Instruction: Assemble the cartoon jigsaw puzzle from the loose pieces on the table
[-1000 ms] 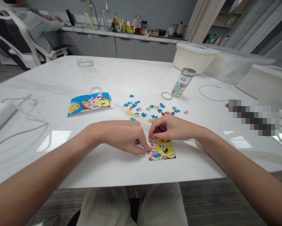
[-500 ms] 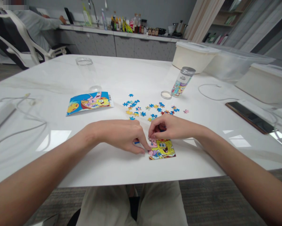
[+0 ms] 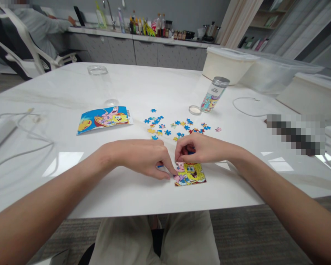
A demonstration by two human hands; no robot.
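A partly built cartoon jigsaw (image 3: pixel 192 175) lies near the front edge of the white table (image 3: pixel 143 88). My left hand (image 3: pixel 143 157) rests beside its left edge, fingers curled, index fingertip pressing at the puzzle's top left corner. My right hand (image 3: pixel 202 148) hovers over the puzzle's top edge, fingers pinched on a small puzzle piece (image 3: pixel 180 164) at that same corner. Loose puzzle pieces (image 3: pixel 179 127), mostly blue, lie scattered just beyond both hands.
A cartoon reference picture (image 3: pixel 104 119) lies to the left. A printed tube (image 3: pixel 214 95) and its lid (image 3: pixel 195 109) stand behind the pieces, an empty glass (image 3: pixel 100 84) further left. Cables, white bins (image 3: pixel 227 64) and a person in a chair (image 3: pixel 41 27) surround the table.
The hands have stayed almost in place at the puzzle's top left corner; my right fingers have shifted slightly. The view has drifted a little.
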